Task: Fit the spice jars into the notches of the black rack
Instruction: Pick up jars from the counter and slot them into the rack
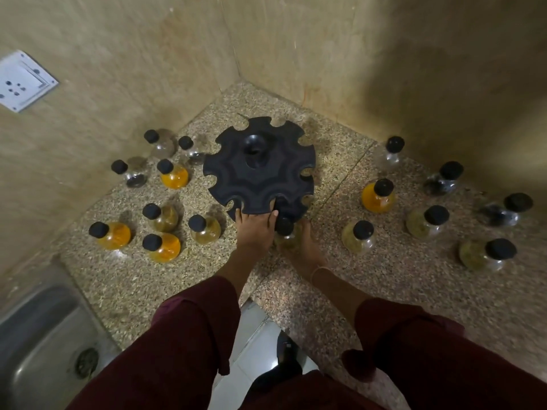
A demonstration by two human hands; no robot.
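A round black rack (259, 167) with notches all round its rim stands in the corner of the speckled counter (183, 270). My left hand (255, 229) grips the near rim of the rack, fingers curled over the edge. My right hand (305, 247) holds a black-capped glass spice jar (284, 229) at the rack's near edge, just below a notch; the jar's body is partly hidden by my fingers. The notches I can see hold no jars.
Several black-capped jars stand left of the rack, some with orange powder (174, 176), some nearly clear (161, 145). Several more stand on the right (379, 198), dark ones (442, 180) by the wall. A steel sink (38, 335) lies at the lower left; a wall socket (22, 81) is at the upper left.
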